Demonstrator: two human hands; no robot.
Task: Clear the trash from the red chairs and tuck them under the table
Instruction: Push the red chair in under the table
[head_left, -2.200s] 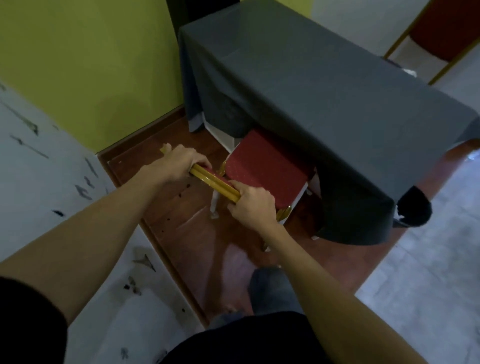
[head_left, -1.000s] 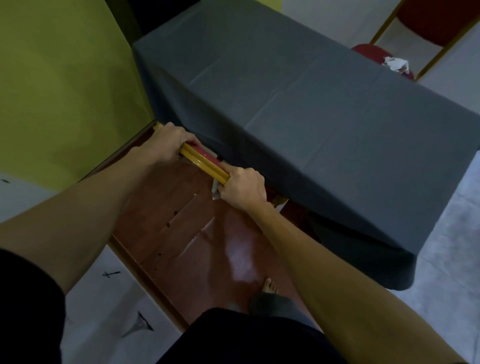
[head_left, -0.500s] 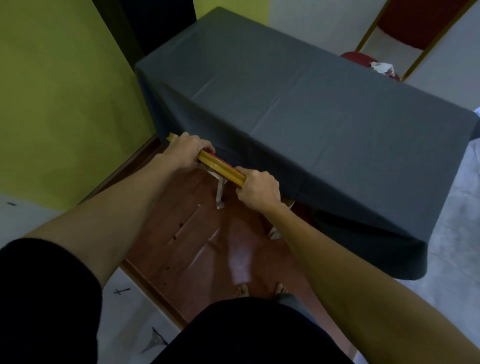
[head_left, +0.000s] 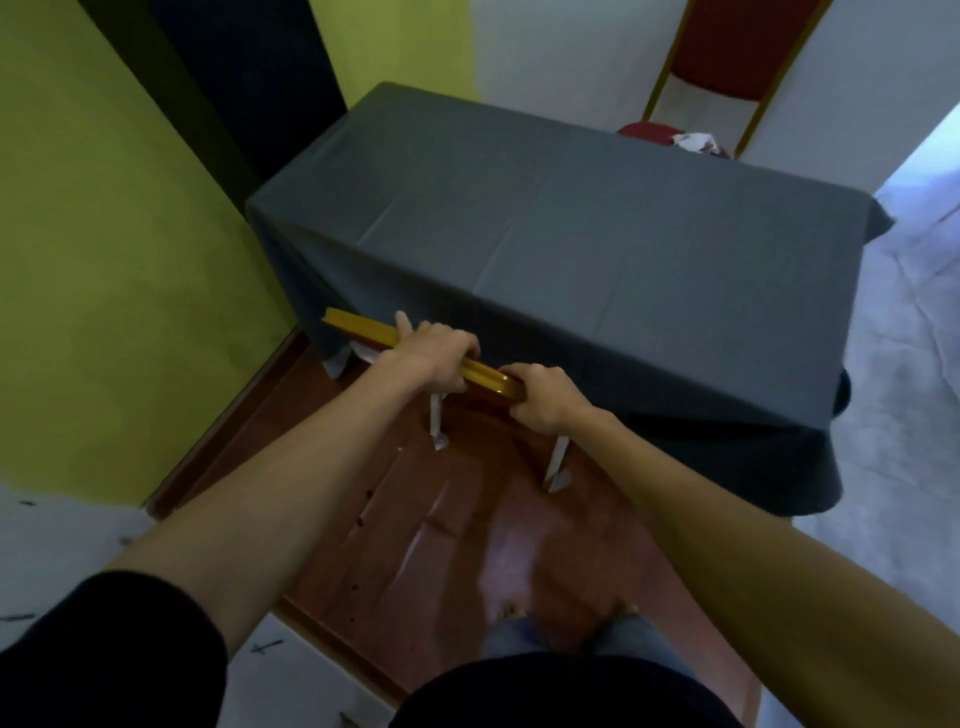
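Observation:
The near red chair is pushed under the table (head_left: 597, 249), which is draped in a grey cloth. Only its gold top rail (head_left: 358, 326) and two white-wrapped rear legs (head_left: 435, 420) show; the seat is hidden. My left hand (head_left: 435, 358) grips the rail near its middle. My right hand (head_left: 540, 397) grips the rail's right end. Beyond the table's far side stands a second red chair (head_left: 727, 57) with gold frame. Crumpled white trash (head_left: 693, 141) lies on its seat.
A yellow-green wall (head_left: 104, 234) runs close on the left. A dark doorway (head_left: 249, 78) opens behind the table's left end. Under me is a red-brown floor panel (head_left: 467, 545), with pale covered floor (head_left: 909, 389) to the right. My feet show at the bottom.
The chair slid forward until its red seat vanished beneath the cloth. My left hand shifted right along the rail, nearer my right hand. I stepped back and the view rose.

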